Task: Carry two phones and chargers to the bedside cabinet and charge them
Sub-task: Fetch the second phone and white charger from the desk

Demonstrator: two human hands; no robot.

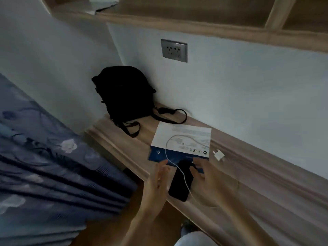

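Observation:
A black phone [181,181] lies on the wooden cabinet top [257,189], its far end resting on a white and blue flat box [182,139]. A white cable [168,144] loops over the box and across the phone. A white charger plug [219,155] lies on the wood just right of the box. My left hand [158,178] is beside the phone's left edge with its fingers apart. My right hand [202,172] is at the phone's right edge, fingertips touching its far end. Only one phone is in view.
A black backpack [124,93] leans in the corner at the far left of the cabinet top, its straps trailing toward the box. A grey wall socket [174,50] is above. A wooden shelf [195,20] runs overhead. A blue flowered bed cover [44,166] lies left.

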